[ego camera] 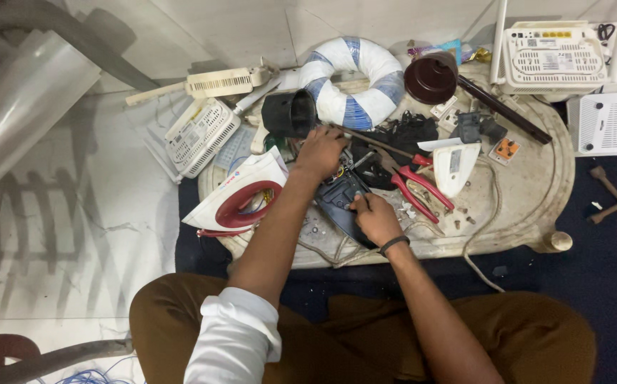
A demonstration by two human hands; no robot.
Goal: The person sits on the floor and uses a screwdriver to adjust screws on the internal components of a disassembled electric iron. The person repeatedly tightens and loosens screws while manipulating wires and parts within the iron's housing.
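At the centre of the frame a dark flat metal iron soleplate [342, 206] lies on the cluttered round bench [536, 185]; it looks heavy, rigid and slick, best gripped by its edges. The right hand [376, 217] presses curled fingers on its lower edge, while the left hand [320, 151] closes over parts at its top, beside red-handled pliers [418, 186].

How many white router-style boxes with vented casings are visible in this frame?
3, perhaps more under the clutter: one vented box left of the black cup, one on the white rack at top right, and one at the right edge.
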